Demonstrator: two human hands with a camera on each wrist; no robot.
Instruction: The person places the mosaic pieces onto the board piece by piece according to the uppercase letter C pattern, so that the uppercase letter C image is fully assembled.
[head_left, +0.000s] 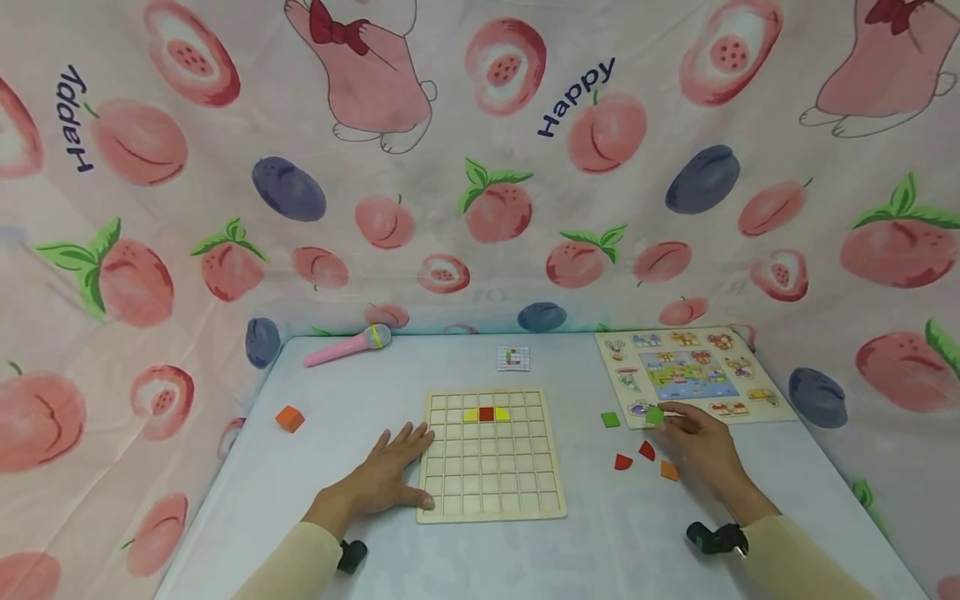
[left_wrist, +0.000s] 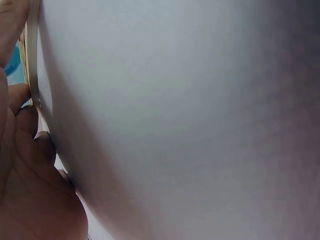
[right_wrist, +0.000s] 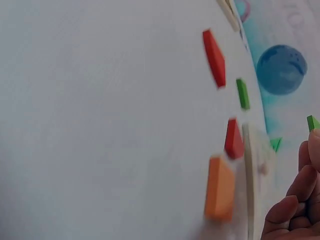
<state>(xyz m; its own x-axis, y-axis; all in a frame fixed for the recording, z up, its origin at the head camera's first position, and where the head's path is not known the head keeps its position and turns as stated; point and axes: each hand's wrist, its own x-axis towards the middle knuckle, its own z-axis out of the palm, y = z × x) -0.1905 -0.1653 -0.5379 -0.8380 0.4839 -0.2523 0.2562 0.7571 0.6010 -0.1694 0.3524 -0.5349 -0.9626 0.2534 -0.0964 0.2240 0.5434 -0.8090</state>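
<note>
A wooden grid board lies in the middle of the table. In one of its upper rows a red square sits between two yellow quarter-round pieces. My left hand rests with spread fingers along the board's left edge, fingertips and thumb touching it. With thumb and fingers, my right hand pinches a green block above the table, near the picture puzzle's lower left corner. Below and left of that hand lie a green square, two red quarter-round pieces and an orange square.
A picture puzzle board lies at the back right. Behind the grid is a small printed pattern card. A pink toy microphone and an orange cube lie on the left. Fruit-print cloth hangs behind the table.
</note>
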